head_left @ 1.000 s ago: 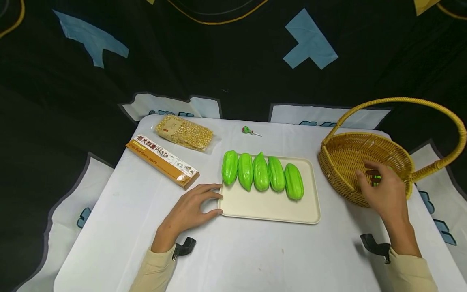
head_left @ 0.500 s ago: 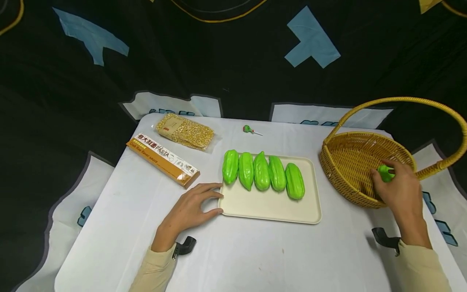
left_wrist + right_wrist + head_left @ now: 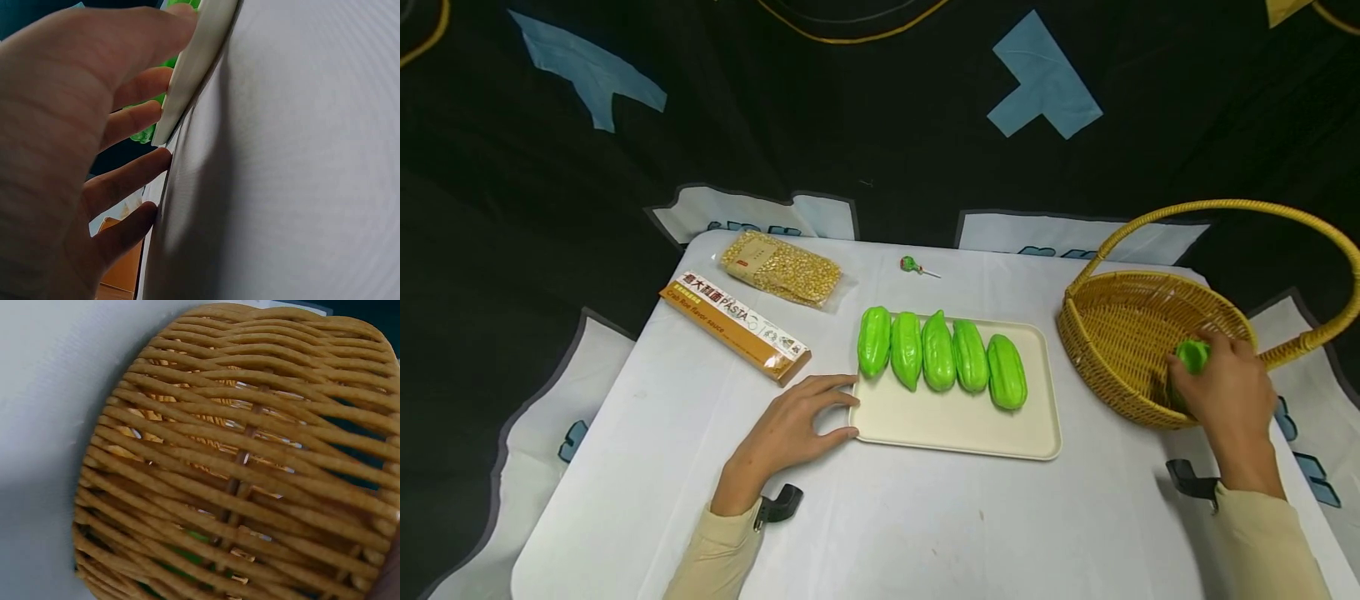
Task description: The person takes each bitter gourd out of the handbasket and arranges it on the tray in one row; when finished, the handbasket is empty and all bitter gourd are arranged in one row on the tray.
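My left hand lies at the left edge of the cream tray, thumb and fingertips touching its rim; the left wrist view shows the fingers spread along that rim. Several green ridged vegetables lie in a row across the tray's far half. Reaching over the near right rim of the wicker basket, my right hand holds a green vegetable between thumb and fingers, low inside it. The hand hides much of that piece. Through the weave in the right wrist view, some green shows.
A pasta box and a bag of yellow corn kernels lie at the table's left. A lollipop lies behind the tray. The basket's tall arched handle rises over its opening. A white cloth covers the table.
My right hand has moved right inside the basket and settled lower near its right side, and the green vegetable shows more between its fingers. The left hand has stayed at the tray.
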